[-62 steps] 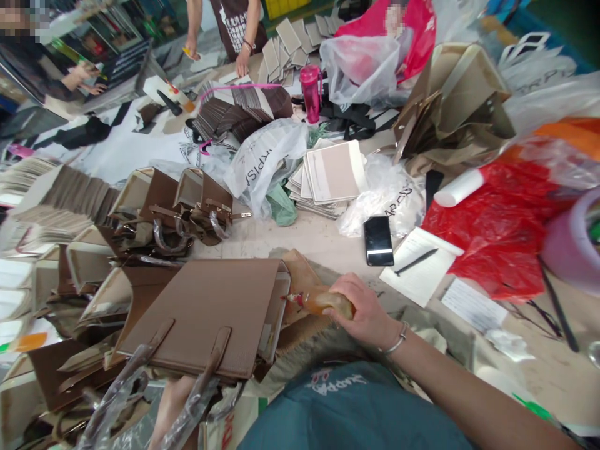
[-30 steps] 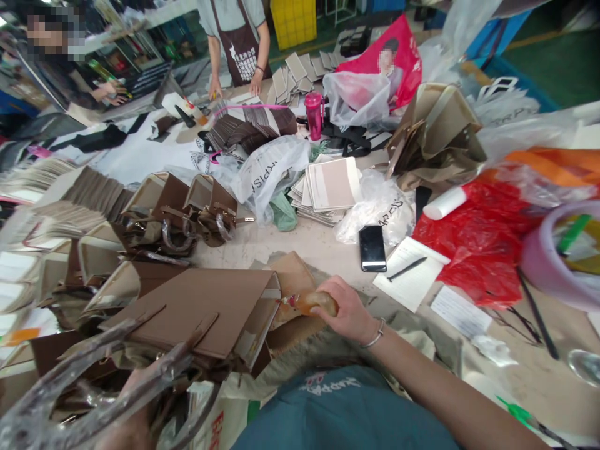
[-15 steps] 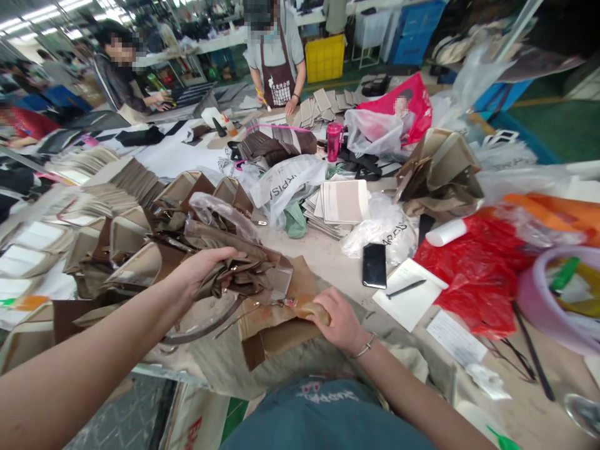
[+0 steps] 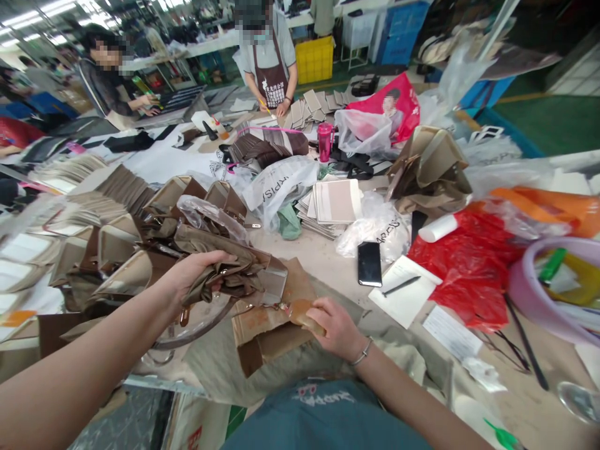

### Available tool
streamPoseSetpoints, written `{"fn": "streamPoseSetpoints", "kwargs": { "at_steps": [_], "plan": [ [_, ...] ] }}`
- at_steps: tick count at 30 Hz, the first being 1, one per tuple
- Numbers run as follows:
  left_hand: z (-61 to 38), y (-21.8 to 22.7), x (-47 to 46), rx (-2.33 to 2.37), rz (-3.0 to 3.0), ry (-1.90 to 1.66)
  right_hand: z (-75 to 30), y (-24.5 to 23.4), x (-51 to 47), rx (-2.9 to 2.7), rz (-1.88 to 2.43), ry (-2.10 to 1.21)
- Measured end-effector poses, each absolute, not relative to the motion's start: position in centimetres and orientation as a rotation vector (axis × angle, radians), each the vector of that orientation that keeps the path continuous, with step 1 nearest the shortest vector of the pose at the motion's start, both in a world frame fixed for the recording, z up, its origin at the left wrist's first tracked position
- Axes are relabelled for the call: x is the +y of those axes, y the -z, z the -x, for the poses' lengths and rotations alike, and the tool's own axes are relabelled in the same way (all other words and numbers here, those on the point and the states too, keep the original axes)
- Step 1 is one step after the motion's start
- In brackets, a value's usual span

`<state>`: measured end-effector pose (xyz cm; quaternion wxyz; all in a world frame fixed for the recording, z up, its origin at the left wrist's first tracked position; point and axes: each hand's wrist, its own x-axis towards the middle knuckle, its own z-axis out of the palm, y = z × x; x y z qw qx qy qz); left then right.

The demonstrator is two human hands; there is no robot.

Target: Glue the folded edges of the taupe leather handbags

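The right grip (image 4: 340, 325) was wrapped round an amber bottle (image 4: 304, 317) at its nine o'clock; the left grip (image 4: 204, 270) was clamped on the crumpled fabric of a brown bag (image 4: 244, 278), at ten o'clock from the right one; the bottle's tip lay beside the bag's near end, contact too small to tell; the step in hand looked like dabbing from the bottle, and the next move seemed to call for a steady bag and a light squeeze; at the bag's five o'clock sat a cardboard box (image 4: 253, 325) on the counter (image 4: 323, 253); against one second earlier, the bag had been turned, its broad flat side no longer uppermost, and the left grip had come into fuller view.
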<state>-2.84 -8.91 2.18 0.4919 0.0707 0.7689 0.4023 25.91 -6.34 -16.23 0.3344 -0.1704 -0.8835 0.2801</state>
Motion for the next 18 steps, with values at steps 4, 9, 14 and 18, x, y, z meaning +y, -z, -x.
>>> {"fn": "streamPoseSetpoints", "kwargs": {
  "at_steps": [4, 9, 14, 18],
  "plan": [
    [3.5, -1.6, -9.6, 1.864, -0.197, -0.954, -26.4, 16.6, -6.0, -2.328, 0.372, -0.577],
    [3.7, -1.4, -9.7, 1.861, -0.182, -0.949, -26.9, 16.3, -5.8, -2.293, 0.395, -0.623],
    [3.3, -1.5, -9.1, 1.857, -0.184, -0.973, -26.7, 16.6, -5.7, -2.356, 0.312, -0.603],
    [3.3, -1.6, -8.7, 1.894, -0.195, -0.953, -26.5, 16.6, -4.9, -2.316, 0.373, -0.616]
  ]
}}
